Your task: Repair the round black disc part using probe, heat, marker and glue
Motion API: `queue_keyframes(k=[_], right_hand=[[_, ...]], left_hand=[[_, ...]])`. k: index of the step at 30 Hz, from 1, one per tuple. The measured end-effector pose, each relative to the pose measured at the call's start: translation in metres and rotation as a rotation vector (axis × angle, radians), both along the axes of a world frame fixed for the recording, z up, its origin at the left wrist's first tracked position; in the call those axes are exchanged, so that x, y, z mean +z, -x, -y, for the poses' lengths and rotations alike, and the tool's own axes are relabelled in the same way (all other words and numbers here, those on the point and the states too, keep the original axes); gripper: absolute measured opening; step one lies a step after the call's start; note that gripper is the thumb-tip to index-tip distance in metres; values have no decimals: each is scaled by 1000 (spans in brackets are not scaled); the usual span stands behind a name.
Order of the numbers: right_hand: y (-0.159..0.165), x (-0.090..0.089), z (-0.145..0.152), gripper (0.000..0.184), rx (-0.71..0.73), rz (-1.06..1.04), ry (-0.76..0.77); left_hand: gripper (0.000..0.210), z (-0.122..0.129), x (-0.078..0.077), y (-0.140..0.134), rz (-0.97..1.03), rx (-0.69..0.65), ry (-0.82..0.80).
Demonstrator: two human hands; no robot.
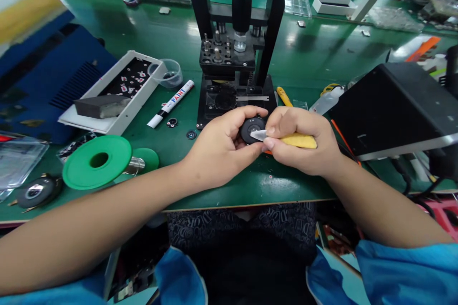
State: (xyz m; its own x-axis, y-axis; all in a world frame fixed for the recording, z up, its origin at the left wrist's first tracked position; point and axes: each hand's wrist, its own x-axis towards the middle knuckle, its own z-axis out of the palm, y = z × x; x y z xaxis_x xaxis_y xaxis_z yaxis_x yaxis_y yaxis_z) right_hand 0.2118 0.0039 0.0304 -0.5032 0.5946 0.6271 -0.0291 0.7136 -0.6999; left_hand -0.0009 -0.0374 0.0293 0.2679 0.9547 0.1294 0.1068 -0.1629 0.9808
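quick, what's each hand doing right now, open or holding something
Left hand: closed, holding a round black part.
Right hand: closed, holding a yellow tool.

The left hand [223,147] cradles a round black device [246,129], while the right hand [307,136] pinches a yellow-handled tool [299,140] whose pale, pointed tip lies over the device's face. Beyond them, a black press [241,12] stands on the green desk [171,24], with a paint marker [174,101], a white tray [142,96] and a green wire spool [77,167] to its left.
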Motion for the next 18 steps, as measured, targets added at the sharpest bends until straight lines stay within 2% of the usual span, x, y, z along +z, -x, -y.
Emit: queue_keyframes(k=[4,9,14,18], right_hand=[[1,0,0,21,-37,-1,-52],[0,1,0,22,-3,13,-22],[0,0,1,21,-30,-4,-32],[0,1,1,21,1,3,21]], left_hand=[[51,1,0,0,-35,10,-21],[51,2,1,-1,-10,7,-4],[49,2,0,-1,-32,23,-3],[49,2,0,-2,5,13,14]])
